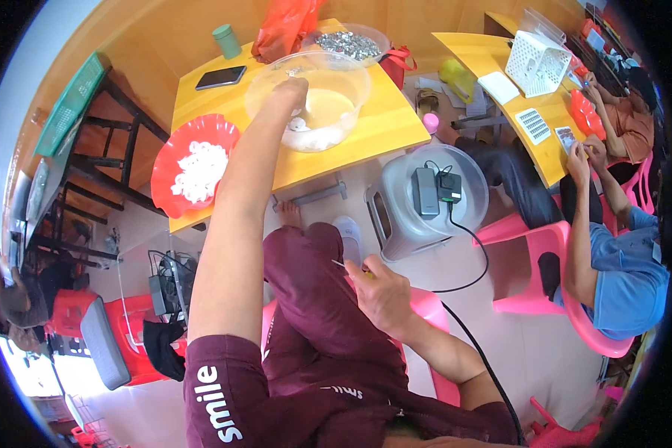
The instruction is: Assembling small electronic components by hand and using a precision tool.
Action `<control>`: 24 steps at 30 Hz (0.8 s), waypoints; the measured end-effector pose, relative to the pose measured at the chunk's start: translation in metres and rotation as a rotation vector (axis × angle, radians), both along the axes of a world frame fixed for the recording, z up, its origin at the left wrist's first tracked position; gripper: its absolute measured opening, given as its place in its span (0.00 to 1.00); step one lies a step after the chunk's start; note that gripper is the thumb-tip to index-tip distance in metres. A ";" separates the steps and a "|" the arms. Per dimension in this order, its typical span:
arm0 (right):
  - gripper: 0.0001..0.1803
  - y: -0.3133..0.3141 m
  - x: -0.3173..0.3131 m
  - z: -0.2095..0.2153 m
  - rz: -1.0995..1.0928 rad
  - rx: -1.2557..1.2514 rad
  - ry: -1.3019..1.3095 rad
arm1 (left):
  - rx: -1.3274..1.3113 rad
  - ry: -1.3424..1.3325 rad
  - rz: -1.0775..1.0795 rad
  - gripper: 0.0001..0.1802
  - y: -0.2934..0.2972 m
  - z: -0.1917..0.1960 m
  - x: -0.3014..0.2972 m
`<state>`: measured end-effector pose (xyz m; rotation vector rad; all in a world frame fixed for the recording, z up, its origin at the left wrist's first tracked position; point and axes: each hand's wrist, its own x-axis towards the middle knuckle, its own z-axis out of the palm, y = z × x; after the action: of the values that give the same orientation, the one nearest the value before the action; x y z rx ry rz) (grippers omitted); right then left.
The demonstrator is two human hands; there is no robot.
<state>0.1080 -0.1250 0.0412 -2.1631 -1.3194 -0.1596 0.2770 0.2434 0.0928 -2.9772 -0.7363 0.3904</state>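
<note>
My left hand [291,93] reaches over the rim and down into a clear plastic basin [355,93] on the yellow table. Small white pieces [299,125] lie in the basin close to that hand, whose fingers are mostly hidden. Above my lap, my right hand [383,295] is closed around a small screwdriver [340,263]. Its thin metal shaft points left, and a bit of yellow handle shows between the fingers. Beside my left forearm sits a red scalloped plate [168,160] heaped with white ring-like plastic pieces [200,172].
Behind the basin stand a tub of small metallic parts [347,45], a red bag [284,30], a green cup [226,41] and a phone [220,77]. A grey stool [396,216] bears a basin with black adapters [425,193]. To the right, people sit working at another table [485,56].
</note>
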 end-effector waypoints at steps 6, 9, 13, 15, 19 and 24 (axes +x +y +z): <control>0.15 0.003 -0.001 -0.005 0.040 -0.020 -0.010 | 0.007 -0.049 -0.049 0.15 0.019 -0.022 -0.005; 0.15 0.004 -0.002 -0.005 0.054 -0.035 -0.016 | -0.042 -0.238 -0.020 0.16 0.026 -0.017 -0.005; 0.15 0.004 -0.004 -0.009 0.045 -0.034 -0.023 | -0.324 -0.393 -0.081 0.15 0.017 0.021 -0.022; 0.14 0.005 -0.009 -0.009 0.044 -0.005 -0.001 | -0.919 -0.626 0.007 0.13 0.004 0.038 -0.050; 0.12 0.000 -0.011 -0.006 0.018 -0.032 -0.018 | -1.410 -0.852 -0.087 0.10 -0.068 0.063 -0.123; 0.09 -0.006 0.003 0.004 0.034 0.227 0.224 | -2.105 -1.082 -0.053 0.14 -0.153 -0.005 -0.224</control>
<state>0.1107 -0.1308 0.0450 -1.9062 -1.1511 -0.0485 0.0526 0.0907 0.0881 -4.9611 0.2622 -1.8431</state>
